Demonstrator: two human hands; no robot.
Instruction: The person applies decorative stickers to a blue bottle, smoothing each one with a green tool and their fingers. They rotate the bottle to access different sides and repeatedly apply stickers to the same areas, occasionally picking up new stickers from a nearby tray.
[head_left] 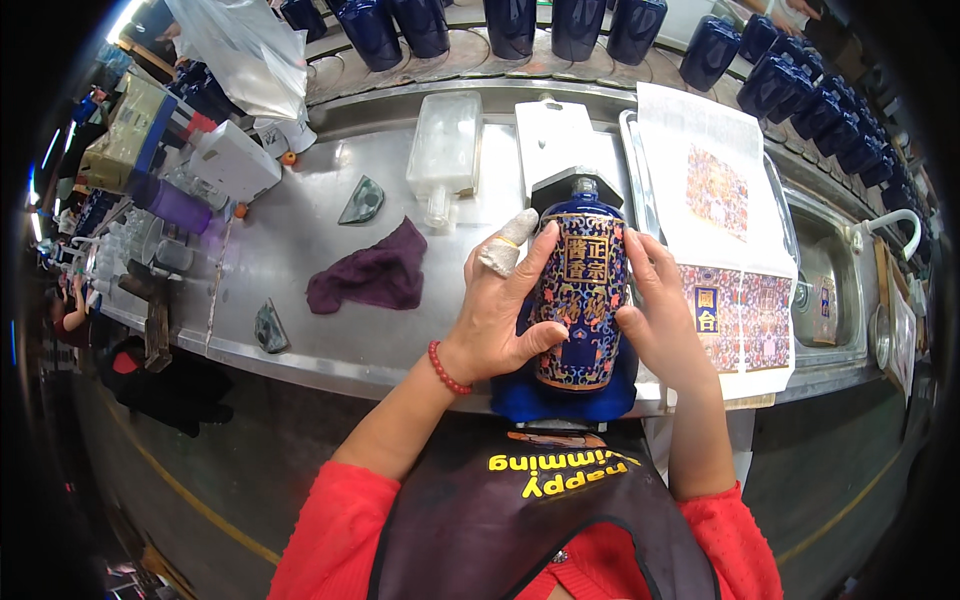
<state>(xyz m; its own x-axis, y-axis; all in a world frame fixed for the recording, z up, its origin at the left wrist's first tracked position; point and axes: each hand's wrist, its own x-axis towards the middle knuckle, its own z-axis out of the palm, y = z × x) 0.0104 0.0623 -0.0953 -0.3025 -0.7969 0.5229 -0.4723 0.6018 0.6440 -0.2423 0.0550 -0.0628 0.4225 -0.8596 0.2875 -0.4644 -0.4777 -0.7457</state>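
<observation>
A dark blue glass bottle (582, 345) covered in a colourful floral pattern with gold panels lies on its back, its neck pointing away from me. My left hand (500, 305) presses on its left side, thumb and fingertip on the patterned face; a pale wrap covers one finger. On the opposite side, my right hand (665, 315) holds the bottle's edge with thumb and fingers. Blue cloth (515, 398) shows beneath the bottle. Printed decal sheets (765, 320) with a matching pattern lie beside my right hand, partly under a white paper sheet (665, 135).
A purple cloth (375, 268), two dark scraper-like pieces (362, 200) and a clear bottle (446, 145) lie on the steel bench (310, 185). Plain blue bottles (510, 25) line a conveyor behind. A sink (850, 300) is at right, a white box (235, 160) at left.
</observation>
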